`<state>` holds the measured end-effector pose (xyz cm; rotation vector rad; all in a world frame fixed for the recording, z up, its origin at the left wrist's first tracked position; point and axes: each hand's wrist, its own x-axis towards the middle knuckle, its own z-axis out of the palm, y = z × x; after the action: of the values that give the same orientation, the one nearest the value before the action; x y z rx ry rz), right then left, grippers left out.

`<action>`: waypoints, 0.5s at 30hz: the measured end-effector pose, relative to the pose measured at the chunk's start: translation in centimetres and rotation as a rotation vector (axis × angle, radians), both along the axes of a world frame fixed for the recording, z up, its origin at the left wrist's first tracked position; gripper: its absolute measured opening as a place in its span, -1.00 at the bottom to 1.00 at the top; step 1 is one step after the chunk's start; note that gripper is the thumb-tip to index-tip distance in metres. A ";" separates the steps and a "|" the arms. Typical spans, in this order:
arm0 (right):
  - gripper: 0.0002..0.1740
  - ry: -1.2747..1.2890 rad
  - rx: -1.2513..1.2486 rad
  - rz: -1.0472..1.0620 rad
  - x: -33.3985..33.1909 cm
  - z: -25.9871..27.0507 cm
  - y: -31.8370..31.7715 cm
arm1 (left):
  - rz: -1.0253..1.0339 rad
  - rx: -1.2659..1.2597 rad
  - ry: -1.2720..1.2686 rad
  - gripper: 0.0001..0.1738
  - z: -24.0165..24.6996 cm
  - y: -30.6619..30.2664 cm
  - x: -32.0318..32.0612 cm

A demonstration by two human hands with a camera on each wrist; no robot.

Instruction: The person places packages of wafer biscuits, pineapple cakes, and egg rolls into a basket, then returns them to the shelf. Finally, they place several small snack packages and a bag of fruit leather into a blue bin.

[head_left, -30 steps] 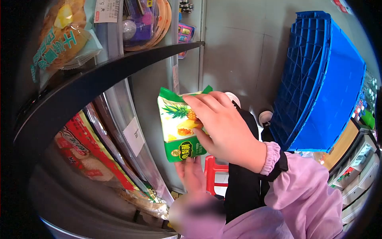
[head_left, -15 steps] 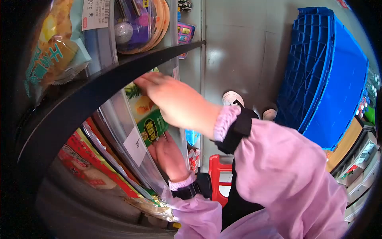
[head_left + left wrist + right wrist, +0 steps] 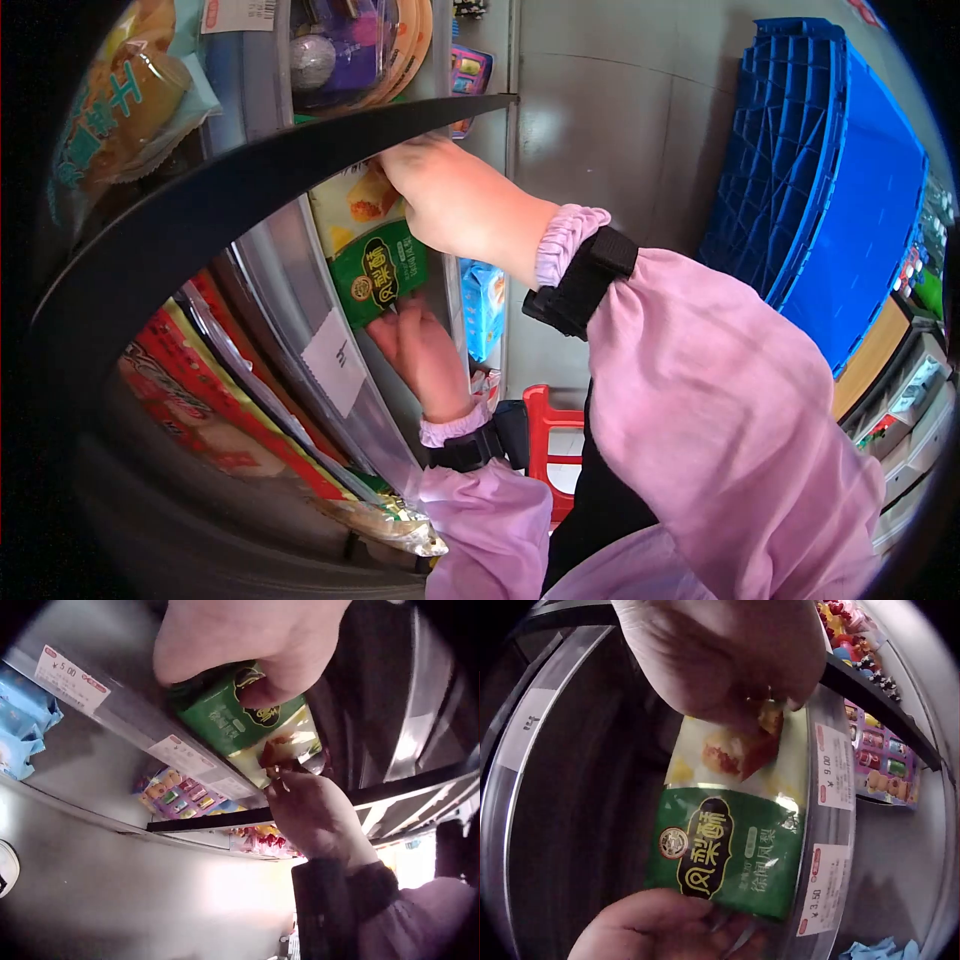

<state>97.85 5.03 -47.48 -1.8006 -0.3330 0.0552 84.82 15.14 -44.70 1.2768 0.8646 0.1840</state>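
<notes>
Sleeves [image 3: 720, 370]: pinkish lilac, loose, creased
Cuffs [image 3: 572, 238]: lilac, gathered, frilled
Wrist straps [image 3: 592, 280]: black, broad
Trousers [image 3: 610, 480]: plain black

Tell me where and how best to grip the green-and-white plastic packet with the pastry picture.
Probably pinch the packet by its green end, thumb on the printed face, coming from that end, where the left hand grips it, opposite the right hand. It looks flat, and the clear plastic label rail beside one long edge would likely hinder.
</notes>
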 end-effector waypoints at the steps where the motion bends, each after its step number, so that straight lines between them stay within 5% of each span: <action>1: -0.76 -0.013 0.003 -0.006 0.0 0.0 0.0 | 0.001 -0.026 -0.022 -0.47 -0.2 0.4 -0.1; 4: -0.78 0.026 0.013 -0.005 0.1 0.6 -0.3 | 0.010 -0.079 -0.072 -0.57 -0.3 1.0 -0.4; 7: -0.65 0.066 -0.234 0.102 0.2 1.7 -0.8 | 0.009 -0.080 -0.102 -0.66 0.7 0.5 -0.2; 9: -0.63 -0.055 -0.119 0.050 -0.4 0.8 -0.1 | -0.013 -0.075 -0.124 -0.69 0.4 1.4 -1.5; 15: -0.64 -0.037 -0.212 0.037 -0.7 1.9 0.4 | 0.008 -0.116 -0.052 -0.61 -0.1 3.1 -2.3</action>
<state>97.15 5.43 -45.58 -2.0075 -0.3986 0.0862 82.54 18.24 -44.77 1.1560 0.8243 0.1700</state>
